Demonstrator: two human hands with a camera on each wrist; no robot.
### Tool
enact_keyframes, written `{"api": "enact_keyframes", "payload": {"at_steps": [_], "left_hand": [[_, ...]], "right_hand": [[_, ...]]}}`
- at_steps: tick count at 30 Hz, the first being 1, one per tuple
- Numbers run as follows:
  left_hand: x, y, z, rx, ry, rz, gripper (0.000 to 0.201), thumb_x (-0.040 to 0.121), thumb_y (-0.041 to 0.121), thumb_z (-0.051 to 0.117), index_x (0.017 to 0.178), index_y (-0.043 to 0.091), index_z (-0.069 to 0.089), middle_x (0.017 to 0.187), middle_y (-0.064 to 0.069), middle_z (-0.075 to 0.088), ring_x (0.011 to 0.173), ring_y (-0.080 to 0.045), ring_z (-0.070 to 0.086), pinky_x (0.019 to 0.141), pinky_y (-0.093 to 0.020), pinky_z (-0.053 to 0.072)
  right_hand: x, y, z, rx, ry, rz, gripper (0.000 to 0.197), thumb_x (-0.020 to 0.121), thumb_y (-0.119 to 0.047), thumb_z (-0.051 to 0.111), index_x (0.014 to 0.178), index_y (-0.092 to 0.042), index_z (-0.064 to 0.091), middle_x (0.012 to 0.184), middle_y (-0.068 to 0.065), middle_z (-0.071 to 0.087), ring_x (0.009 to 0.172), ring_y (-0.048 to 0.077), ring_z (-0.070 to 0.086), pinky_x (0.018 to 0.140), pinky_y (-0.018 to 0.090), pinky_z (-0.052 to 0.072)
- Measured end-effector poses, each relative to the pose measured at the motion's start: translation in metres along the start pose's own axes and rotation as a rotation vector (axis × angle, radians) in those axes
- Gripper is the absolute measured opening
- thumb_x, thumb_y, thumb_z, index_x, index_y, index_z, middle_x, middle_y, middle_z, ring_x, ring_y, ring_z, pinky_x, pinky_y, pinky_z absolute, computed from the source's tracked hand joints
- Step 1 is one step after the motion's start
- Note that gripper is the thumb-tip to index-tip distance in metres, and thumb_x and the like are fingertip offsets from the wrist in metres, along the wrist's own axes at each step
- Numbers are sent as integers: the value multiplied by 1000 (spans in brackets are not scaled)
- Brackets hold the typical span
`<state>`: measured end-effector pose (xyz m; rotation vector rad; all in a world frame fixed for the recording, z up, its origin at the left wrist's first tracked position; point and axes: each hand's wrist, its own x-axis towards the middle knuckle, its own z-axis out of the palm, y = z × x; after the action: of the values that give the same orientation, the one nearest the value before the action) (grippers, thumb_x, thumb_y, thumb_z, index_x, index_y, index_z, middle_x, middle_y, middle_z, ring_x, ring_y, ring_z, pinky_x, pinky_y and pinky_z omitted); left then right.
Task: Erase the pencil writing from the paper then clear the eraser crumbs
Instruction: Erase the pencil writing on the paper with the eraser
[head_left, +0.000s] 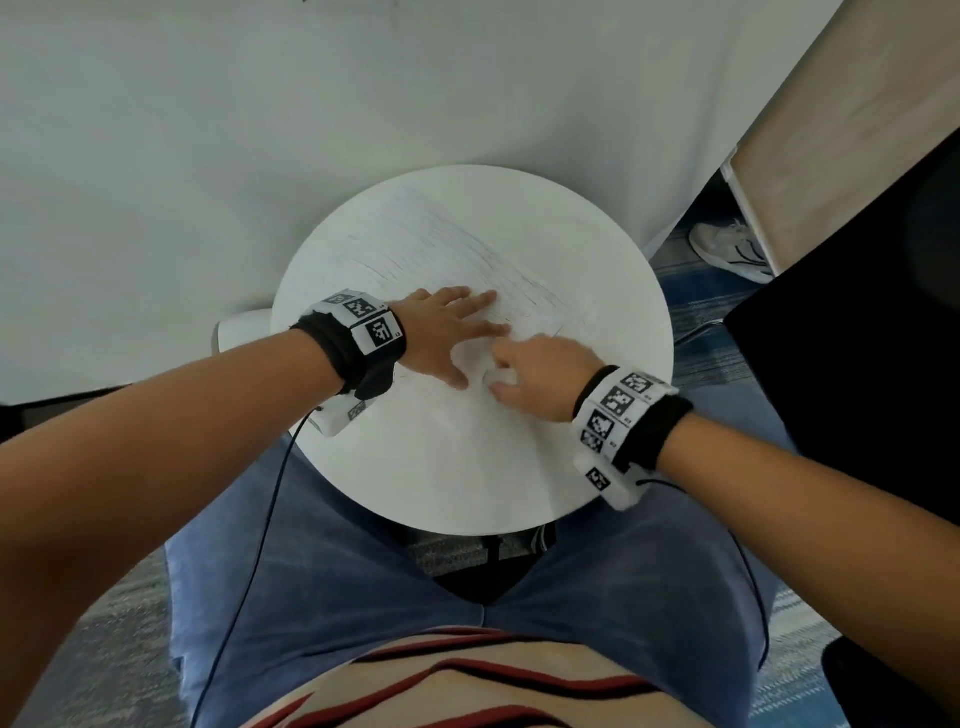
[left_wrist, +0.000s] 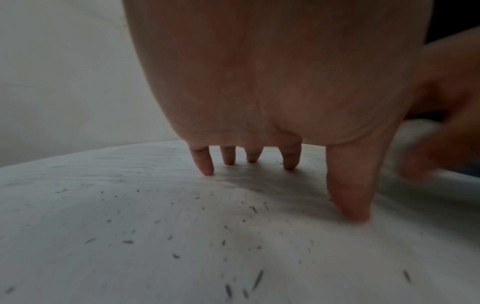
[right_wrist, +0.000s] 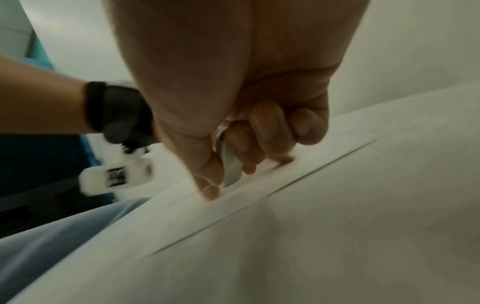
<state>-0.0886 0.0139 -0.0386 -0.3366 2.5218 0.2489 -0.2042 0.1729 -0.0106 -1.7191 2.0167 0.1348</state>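
Observation:
A white sheet of paper (head_left: 441, 244) lies on the round white table (head_left: 467, 483), with faint pencil strokes (head_left: 524, 283) across its right part. My left hand (head_left: 467, 335) lies flat on the sheet, its fingers (left_wrist: 205, 164) straight and spread, tips pressing down. Just right of it, my right hand (head_left: 498, 369) grips a grey-white eraser (right_wrist: 228, 162) between thumb and curled fingers, its lower end on the paper. Dark eraser crumbs (left_wrist: 176, 256) are scattered over the sheet below my left palm. In the right wrist view the paper's edge (right_wrist: 259, 205) runs diagonally.
A white wall (head_left: 260, 130) rises right behind the table. A light shoe (head_left: 727, 249) sits on the floor at the back right, beside a wooden panel (head_left: 831, 130). A large black object (head_left: 857, 338) stands close on the right. My knees are under the table's front edge.

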Motion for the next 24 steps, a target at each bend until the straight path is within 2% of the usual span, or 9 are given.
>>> {"api": "enact_keyframes", "payload": {"at_steps": [3, 6, 8, 10, 12, 17, 19, 22, 24], "left_hand": [[-1, 6, 0, -3, 195, -21, 71, 88, 73, 54, 150, 44, 35, 164, 3, 20, 144, -28, 29, 114, -48, 27], [5, 13, -2, 90, 283, -82, 81, 82, 78, 57, 149, 38, 35, 147, -1, 37, 126, -27, 44, 105, -46, 34], [13, 17, -5, 73, 237, -96, 90, 80, 74, 64, 154, 40, 26, 156, -4, 28, 139, -29, 33, 111, -50, 30], [21, 21, -12, 20, 112, -97, 101, 81, 67, 70, 159, 43, 10, 169, -4, -2, 154, -31, 7, 119, -57, 20], [28, 27, -18, -61, 18, -112, 107, 83, 71, 64, 160, 42, -4, 167, 2, -22, 156, -30, -8, 122, -60, 13], [41, 41, -1, -53, 128, -155, 104, 84, 85, 42, 160, 38, -10, 167, 5, -24, 156, -32, -7, 119, -59, 15], [40, 37, 2, -33, 125, -112, 104, 85, 84, 43, 160, 37, -11, 167, 5, -24, 156, -32, -8, 120, -59, 13], [38, 31, -2, -33, 82, -88, 107, 83, 84, 47, 160, 39, -12, 166, 7, -26, 155, -30, -11, 122, -58, 9], [41, 31, -3, -40, 66, -84, 109, 81, 85, 49, 159, 40, -12, 166, 8, -27, 155, -30, -13, 122, -58, 8]], "right_hand": [[5, 43, -10, 48, 201, 102, 31, 95, -47, 48, 108, -20, 51, 94, 7, 63, 82, 28, 57, 67, 35, 43], [7, 74, -10, 137, 295, 182, 26, 98, -38, 47, 109, -15, 52, 96, 9, 63, 83, 28, 58, 68, 35, 44], [7, 81, -6, 178, 299, 223, 27, 99, -33, 47, 118, -13, 48, 96, 10, 63, 84, 28, 58, 69, 37, 46], [8, 82, 0, 240, 290, 219, 28, 97, -32, 51, 118, -15, 45, 89, 7, 62, 80, 27, 60, 71, 39, 50], [11, 81, 3, 303, 302, 193, 26, 93, -33, 56, 113, -18, 47, 83, 3, 62, 75, 23, 60, 71, 40, 52], [12, 76, 9, 421, 286, 112, 24, 88, -33, 67, 108, -21, 60, 79, -4, 61, 75, 12, 57, 71, 26, 46], [14, 79, 11, 421, 293, 121, 26, 87, -38, 68, 108, -23, 63, 84, -5, 62, 78, 12, 58, 76, 29, 49], [18, 81, 3, 300, 353, 215, 33, 90, -42, 63, 114, -20, 63, 95, 3, 67, 89, 22, 62, 81, 37, 52], [18, 74, 5, 185, 355, 180, 34, 93, -39, 58, 119, -17, 61, 103, 9, 68, 94, 28, 63, 81, 37, 51]]}}
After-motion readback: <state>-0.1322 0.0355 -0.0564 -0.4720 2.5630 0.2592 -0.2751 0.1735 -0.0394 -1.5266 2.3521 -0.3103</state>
